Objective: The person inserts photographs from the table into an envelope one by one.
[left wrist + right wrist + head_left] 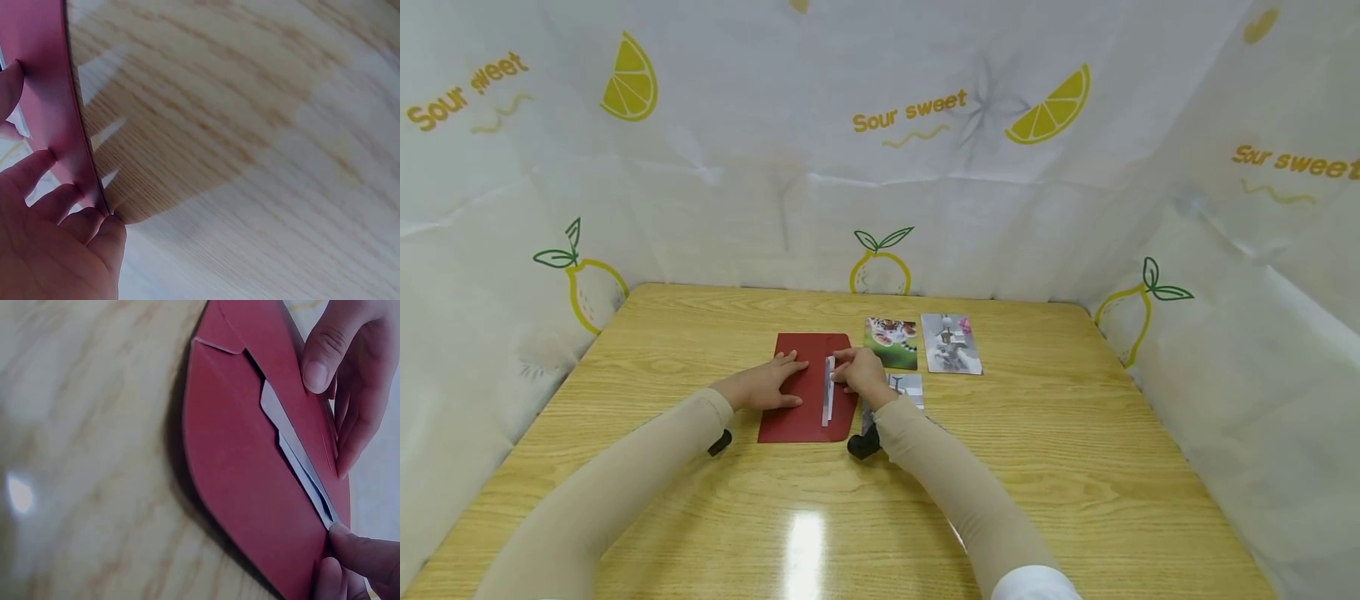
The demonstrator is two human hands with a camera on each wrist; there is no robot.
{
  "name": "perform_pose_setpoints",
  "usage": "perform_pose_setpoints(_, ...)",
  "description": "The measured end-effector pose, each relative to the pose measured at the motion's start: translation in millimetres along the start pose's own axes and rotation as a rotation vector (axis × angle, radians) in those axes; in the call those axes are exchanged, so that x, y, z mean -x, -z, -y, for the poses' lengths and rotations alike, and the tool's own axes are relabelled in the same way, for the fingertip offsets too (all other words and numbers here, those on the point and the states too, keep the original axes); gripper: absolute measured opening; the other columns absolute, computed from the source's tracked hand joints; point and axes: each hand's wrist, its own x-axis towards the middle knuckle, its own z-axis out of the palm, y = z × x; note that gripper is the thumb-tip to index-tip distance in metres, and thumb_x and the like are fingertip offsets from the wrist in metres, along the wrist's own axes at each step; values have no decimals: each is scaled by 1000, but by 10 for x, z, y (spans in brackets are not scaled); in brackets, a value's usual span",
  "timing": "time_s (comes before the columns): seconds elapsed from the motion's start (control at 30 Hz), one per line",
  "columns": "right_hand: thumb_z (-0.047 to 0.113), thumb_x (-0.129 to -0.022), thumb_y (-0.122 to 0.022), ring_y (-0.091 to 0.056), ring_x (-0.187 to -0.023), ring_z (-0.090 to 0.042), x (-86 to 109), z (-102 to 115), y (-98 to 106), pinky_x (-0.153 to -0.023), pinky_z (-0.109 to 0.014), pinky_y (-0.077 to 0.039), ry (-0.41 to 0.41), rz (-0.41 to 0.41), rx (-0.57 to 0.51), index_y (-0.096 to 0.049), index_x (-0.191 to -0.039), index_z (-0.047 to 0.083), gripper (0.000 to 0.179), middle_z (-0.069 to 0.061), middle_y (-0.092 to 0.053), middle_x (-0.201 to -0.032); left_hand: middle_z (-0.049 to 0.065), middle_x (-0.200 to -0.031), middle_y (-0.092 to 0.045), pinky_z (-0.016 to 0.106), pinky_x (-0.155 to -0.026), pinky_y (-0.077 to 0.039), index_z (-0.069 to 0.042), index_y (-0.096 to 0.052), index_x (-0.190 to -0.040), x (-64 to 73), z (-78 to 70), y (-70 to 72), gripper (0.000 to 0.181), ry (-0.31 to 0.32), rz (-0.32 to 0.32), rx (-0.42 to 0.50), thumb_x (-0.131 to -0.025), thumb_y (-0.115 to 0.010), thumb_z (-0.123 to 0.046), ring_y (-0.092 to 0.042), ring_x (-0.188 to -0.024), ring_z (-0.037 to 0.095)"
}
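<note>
Sleeves (602,483), beige | envelope (810,385), red: is pressed by left hand (766,383), fingers apart | cards (827,396): pinched by right hand (862,373) | photos (893,340), three: are laid nearby

Slips (292,440): mostly hidden in envelope (231,450), perhaps two | grey card (912,385): partly behind right sleeve (958,475)

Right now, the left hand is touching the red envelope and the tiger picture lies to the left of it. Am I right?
Not quite: the head view shows the tiger picture lying to the right of the red envelope, not the left. The left hand is touching the envelope, just as you said.
</note>
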Motion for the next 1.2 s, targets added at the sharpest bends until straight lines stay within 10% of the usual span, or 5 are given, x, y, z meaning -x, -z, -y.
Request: perform_pose_setpoints(1.2,5,-85,-73,-59,-63,-13,14,7,-17,-49,-22,-48,-6,-7,7,-62,-132,13,49,-4,-66,-77,22,-161,-11,55,-117,-21,-8,-29,-153,2,13,-15,72,-8,-13,0,-95,-61,-36,-8,-148,42)
